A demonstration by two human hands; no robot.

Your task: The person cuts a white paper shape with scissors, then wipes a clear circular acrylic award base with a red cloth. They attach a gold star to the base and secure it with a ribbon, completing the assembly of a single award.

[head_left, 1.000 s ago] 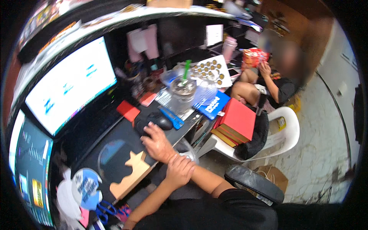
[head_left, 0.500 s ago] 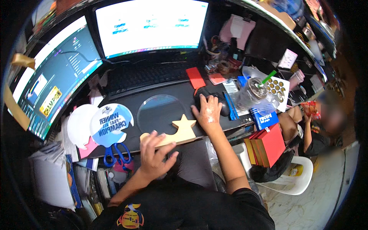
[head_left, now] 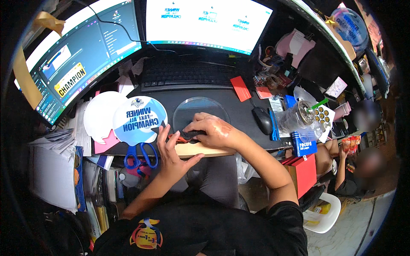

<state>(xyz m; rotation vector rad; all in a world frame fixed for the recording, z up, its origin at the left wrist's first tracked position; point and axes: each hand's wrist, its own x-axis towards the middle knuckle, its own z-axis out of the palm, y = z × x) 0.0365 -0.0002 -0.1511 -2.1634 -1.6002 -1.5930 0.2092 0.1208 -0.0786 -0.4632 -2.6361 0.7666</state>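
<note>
My right hand (head_left: 213, 131) is closed, palm down, around a black thing with an orange-red edge (head_left: 184, 139). The fingers hide most of it, so its kind cannot be told. It is over the pale wooden base (head_left: 203, 150) at the desk's front edge; the star seen on that base earlier is hidden by the hand. My left hand (head_left: 173, 152) stands open at the base's left end, fingers spread. Behind the right hand a clear round disc (head_left: 200, 106) lies on the black desk. Left of my left hand is a round blue-and-white printed cutout (head_left: 140, 117).
Blue-handled scissors (head_left: 141, 155) hang over the desk edge by a white cutout (head_left: 97, 119). A black mouse (head_left: 262, 120), red card (head_left: 241, 88) and clear cup with green straw (head_left: 294, 114) stand right. Behind are a keyboard (head_left: 188, 74) and two monitors. Another person sits far right.
My right hand has moved left from beside the mouse to the wooden base, carrying the black and orange-red thing. My left hand stays open near the base. The view has shifted.
</note>
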